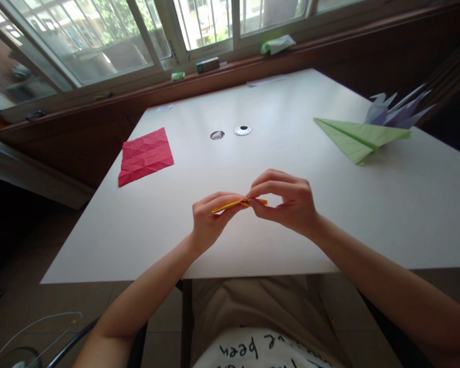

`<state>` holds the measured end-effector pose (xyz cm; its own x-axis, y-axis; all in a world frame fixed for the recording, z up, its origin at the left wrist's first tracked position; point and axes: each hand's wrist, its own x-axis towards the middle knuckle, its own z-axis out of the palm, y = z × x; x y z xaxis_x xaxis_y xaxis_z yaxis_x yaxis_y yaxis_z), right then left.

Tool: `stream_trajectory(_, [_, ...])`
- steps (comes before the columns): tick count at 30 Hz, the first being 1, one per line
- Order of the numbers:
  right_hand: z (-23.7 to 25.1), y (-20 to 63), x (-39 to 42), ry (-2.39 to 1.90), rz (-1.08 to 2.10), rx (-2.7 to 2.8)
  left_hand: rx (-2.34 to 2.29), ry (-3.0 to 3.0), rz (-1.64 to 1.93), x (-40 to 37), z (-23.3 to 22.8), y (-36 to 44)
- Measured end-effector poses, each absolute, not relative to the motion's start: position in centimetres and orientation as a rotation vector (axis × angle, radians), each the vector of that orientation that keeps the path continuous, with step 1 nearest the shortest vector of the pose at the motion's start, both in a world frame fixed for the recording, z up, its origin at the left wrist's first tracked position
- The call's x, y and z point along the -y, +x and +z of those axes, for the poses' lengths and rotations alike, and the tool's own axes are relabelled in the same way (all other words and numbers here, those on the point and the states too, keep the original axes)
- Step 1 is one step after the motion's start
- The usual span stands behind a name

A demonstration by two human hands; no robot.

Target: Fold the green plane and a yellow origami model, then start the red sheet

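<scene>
- Head view: both hands are meeting above the near middle of the white table [253, 102], pinching one folded yellow paper [230, 205] between them.
- The left hand [210, 217] is closing thumb and fingers on the paper's left part; the right hand [287, 202] is clamping its right end with fingertips together.
- The paper is showing nearly edge-on, so its folds are hard to make out, and the right fingers are hiding its far end.
- One red sheet [146, 156], creased into a grid, is lying flat well apart to the left.
- One green folded plane [358, 137] is sitting at the far right, with a pale purple folded piece [396, 110] just behind it; how many purple pieces are there cannot be told.
- Two round things [230, 133] are lying near the table's middle; what they are is unclear.
- Several small items are resting on the windowsill [233, 64], their labels too small to read.
- The shirt [253, 352] at the bottom edge is carrying black writing, cut off and upside down; "been" seems readable.
</scene>
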<state>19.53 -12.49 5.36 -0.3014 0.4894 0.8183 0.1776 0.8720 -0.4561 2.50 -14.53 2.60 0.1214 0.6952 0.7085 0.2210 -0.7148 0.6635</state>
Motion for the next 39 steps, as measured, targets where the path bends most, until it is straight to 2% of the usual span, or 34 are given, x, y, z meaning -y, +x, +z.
stream_trajectory(15, [5.23, 19.42, 12.28, -0.431, 0.263, 1.907, -0.840, 2.028, 1.623, 14.25, 2.32, 2.59])
stream_trajectory(22, [5.00, 19.27, 12.51, -0.436, 0.403, 1.832, -0.907, 1.833, 1.652, 14.26, 2.03, 2.62])
stream_trajectory(35, [4.73, 19.02, 12.58, -0.459, 0.297, 1.920, -0.829, 1.966, 1.742, 14.27, 1.73, 2.54])
stream_trajectory(39, [4.69, 19.04, 12.63, -0.477, 0.333, 1.920, -0.868, 1.771, 1.670, 14.15, 1.88, 2.72])
